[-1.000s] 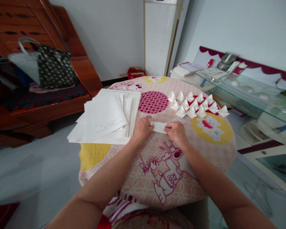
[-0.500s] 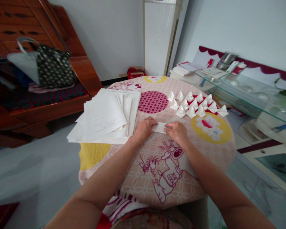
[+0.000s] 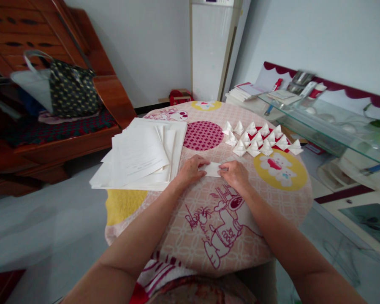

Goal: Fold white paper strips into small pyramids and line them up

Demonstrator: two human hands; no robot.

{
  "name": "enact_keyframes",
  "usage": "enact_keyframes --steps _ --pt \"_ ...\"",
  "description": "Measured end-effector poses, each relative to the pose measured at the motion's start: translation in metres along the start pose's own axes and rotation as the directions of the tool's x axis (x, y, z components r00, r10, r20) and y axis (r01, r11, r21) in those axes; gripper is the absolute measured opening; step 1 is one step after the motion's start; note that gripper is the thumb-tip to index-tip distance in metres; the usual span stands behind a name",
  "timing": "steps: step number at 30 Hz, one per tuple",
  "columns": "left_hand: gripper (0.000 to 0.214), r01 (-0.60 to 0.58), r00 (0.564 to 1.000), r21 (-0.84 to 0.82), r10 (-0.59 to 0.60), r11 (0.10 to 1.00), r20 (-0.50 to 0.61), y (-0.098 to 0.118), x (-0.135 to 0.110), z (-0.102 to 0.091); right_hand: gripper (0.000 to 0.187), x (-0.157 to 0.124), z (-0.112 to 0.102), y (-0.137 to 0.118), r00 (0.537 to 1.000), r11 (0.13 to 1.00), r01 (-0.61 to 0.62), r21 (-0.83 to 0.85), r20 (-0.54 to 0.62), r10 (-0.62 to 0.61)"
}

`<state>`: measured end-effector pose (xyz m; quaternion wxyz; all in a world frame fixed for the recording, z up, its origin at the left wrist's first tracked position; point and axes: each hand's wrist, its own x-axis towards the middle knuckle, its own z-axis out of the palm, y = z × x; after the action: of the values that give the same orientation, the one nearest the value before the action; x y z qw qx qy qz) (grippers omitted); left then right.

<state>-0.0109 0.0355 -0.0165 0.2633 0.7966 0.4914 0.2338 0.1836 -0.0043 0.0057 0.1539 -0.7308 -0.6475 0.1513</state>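
A small folded strip of white paper [image 3: 213, 169] lies on the round table with its pink cartoon-print cloth [image 3: 209, 236]. My left hand [image 3: 191, 169] pinches the strip's left end, fingers curled over it. My right hand [image 3: 236, 174] presses down on its right end with closed fingers. Both hands rest on the cloth near the table's middle. Beyond my right hand, several small folded white paper shapes [image 3: 261, 140] stand in rows.
A loose stack of white paper sheets [image 3: 142, 156] covers the table's left part. A dark patterned bag [image 3: 71, 88] sits on a wooden bench at left. A glass shelf [image 3: 332, 122] with small items runs along the right. A tall white cabinet [image 3: 210, 50] stands behind.
My left hand's fingers have slid a little to the right over the strip's end, covering more of it. My right hand has barely shifted.
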Motion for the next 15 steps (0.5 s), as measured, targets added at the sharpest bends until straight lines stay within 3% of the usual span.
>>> enact_keyframes --steps 7,15 --pt "0.044 0.003 1.0 0.012 -0.003 1.0 -0.004 0.004 0.001 0.0 0.013 -0.001 0.003 -0.013 0.997 0.988 -0.009 0.154 0.079 -0.003" --pt "0.042 0.003 1.0 0.028 -0.003 1.0 -0.008 0.006 0.0 -0.001 0.003 0.013 -0.003 -0.034 0.975 0.997 0.014 0.078 0.221 -0.031"
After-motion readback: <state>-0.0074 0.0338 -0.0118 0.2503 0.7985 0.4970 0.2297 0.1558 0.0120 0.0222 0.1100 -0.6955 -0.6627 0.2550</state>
